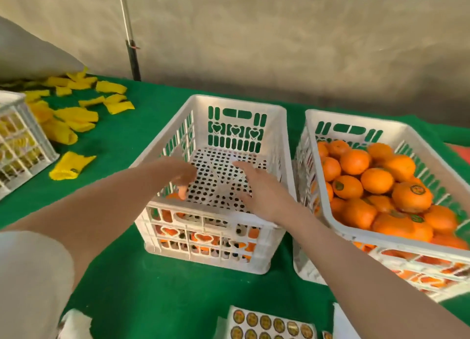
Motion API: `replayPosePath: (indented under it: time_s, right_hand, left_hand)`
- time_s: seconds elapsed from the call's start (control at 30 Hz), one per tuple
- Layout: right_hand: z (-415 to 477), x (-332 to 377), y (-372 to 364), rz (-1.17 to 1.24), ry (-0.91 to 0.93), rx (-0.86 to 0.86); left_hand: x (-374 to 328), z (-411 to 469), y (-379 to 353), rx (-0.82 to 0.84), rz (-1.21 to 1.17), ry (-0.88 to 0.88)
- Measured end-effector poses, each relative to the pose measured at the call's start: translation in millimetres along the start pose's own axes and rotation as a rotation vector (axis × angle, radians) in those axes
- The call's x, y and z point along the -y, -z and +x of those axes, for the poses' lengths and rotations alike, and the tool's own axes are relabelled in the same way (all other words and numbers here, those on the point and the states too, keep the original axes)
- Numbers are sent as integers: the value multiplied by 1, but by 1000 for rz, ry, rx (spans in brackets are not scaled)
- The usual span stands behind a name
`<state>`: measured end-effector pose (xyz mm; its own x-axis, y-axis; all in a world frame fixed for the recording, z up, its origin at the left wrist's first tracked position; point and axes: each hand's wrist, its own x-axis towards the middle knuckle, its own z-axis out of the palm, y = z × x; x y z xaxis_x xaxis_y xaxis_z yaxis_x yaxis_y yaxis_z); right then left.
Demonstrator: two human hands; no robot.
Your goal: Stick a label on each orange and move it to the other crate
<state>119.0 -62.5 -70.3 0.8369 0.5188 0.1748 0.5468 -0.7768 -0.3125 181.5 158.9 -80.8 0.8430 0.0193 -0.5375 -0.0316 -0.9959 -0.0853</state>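
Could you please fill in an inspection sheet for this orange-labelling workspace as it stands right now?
Surface: green cloth covers the table.
Job's things: middle crate nearly empty, with loose oranges against its near wall; right crate full, with several fruits in the orange heap labelled; sticker sheet at the near edge.
Clutter: yellow foam nets scattered at left; third crate with yellow contents.
Grippers: left hand reaches into the middle crate, fingertips down by the loose oranges, grip unclear; right hand open over it.
Cables: nothing seen.
Surroundings: grey sheeting behind; metal pole.
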Motion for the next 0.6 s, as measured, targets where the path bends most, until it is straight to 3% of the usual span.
replayPosePath:
  time_s: [0.07,0.17,0.33,0.43,0.5,0.6]
  right_hand:
    - [1,-2,-1,8,-7,6]
    - [1,-3,-2,25,-17,22]
    - [1,-1,-1,26,-25,-19]
    - [-1,1,3,80,-46,-145]
    - [-5,4,5,156,-60,-261]
    - [-11,6,12,364,-119,-388]
  left_hand:
    - [3,15,-7,65,122,36]
    - [5,34,-23,168,112,129]
    - [0,37,-21,181,121,-36]
    - [-2,27,-3,72,-296,-154]
    - [-5,14,9,-56,-631,-300]
    - [-20,-24,19,-215,-931,-553]
